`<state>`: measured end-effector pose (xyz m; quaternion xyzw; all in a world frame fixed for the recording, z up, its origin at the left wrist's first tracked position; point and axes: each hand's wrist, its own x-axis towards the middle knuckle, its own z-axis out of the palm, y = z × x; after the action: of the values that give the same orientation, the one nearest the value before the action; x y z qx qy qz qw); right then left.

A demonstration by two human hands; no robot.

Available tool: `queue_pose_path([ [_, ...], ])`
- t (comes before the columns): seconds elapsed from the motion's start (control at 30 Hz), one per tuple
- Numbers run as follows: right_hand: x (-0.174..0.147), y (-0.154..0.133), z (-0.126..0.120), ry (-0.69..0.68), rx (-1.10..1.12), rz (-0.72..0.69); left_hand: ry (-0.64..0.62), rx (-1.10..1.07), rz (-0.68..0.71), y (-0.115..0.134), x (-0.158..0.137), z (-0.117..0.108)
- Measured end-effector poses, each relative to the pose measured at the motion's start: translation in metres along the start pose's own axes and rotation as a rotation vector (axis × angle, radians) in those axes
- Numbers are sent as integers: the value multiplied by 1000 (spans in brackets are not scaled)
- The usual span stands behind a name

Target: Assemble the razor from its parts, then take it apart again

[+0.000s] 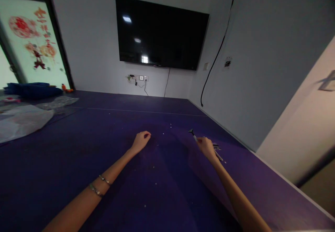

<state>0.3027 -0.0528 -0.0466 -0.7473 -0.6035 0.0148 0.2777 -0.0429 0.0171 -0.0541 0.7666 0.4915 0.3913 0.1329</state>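
Note:
In the head view, my right hand (206, 147) is closed around the pale handle of a razor (193, 134). The razor's dark head points away to the upper left, above the purple surface (125, 190). Just right of that hand lie several slim dark and light pieces (218, 154), partly hidden behind it; their kind is unclear. My left hand (140, 140) is closed, its fingers curled toward the thumb, and I see nothing in it. Two bracelets (96, 190) circle the left forearm. Tiny white specks (163, 133) are scattered between and below the hands.
At the left lie clear plastic sheets (23, 122) and a dark blue cloth bundle (32, 90), with a small orange object (66, 88) beside it. A television (159, 33) hangs on the far wall above sockets. A black cable (218, 52) dangles along the right wall.

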Motion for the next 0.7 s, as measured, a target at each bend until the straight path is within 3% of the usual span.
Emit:
queue_pose_path([
  [0.13,-6,-49,2,15,19,-120,-150,-249,-57,47,1,40],
  [0.23,-16,-83,4,8,-18,-190,-197,-414,-242,73,1,70],
  [0.33,-28,-106,7,-20,-59,-250,-228,-584,-452,91,2,85],
  [0.47,-42,-120,12,-40,-108,-348,-216,-610,-457,100,4,80],
  [0.7,-55,-126,20,-19,-171,-424,-314,-339,-342,90,10,59],
])
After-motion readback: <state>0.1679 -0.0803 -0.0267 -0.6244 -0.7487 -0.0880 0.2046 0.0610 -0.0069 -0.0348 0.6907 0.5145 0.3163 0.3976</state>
